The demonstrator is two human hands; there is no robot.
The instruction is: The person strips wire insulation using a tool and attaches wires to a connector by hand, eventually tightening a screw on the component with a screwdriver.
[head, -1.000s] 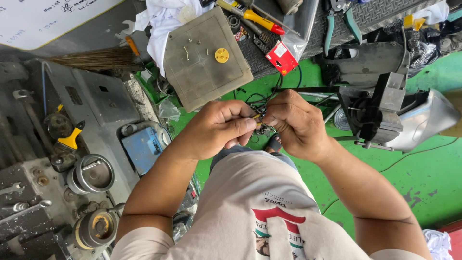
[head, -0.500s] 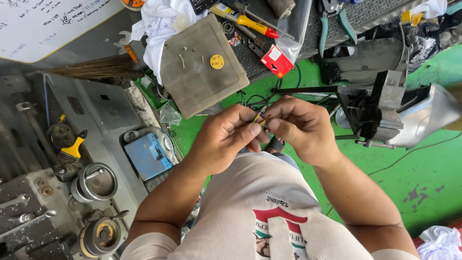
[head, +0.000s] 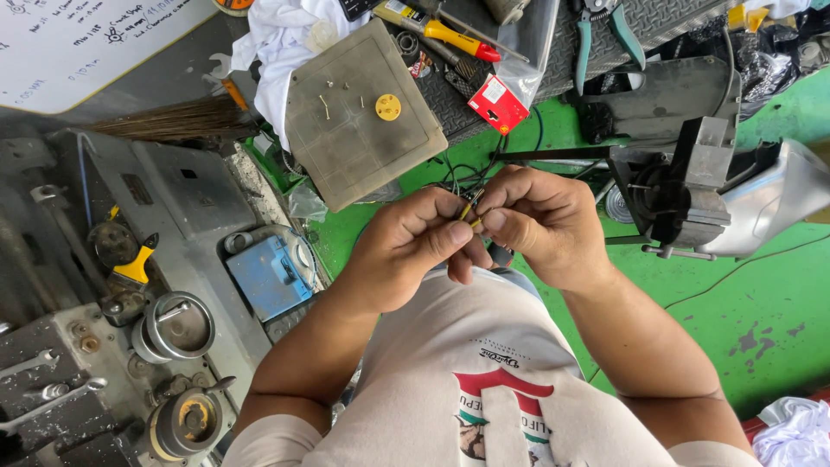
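- Left hand (head: 406, 251): fingers pinching a small yellow wire end (head: 468, 210).
- Right hand (head: 540, 220): fingers gripping the same wire end, touching the left.
- Grey square plate (head: 363, 112): lying just beyond both hands.

1. Left hand (head: 406, 251) and right hand (head: 540, 225) meet fingertip to fingertip, a thin wire (head: 468, 209) pinched between them.
2. Beyond the fingers: a flat plate (head: 363, 112) bearing a small disc (head: 388, 106).
3. Right of the fingers: a bench vise (head: 692, 186).
4. Left of the fingers: a box (head: 268, 277) on machine parts.
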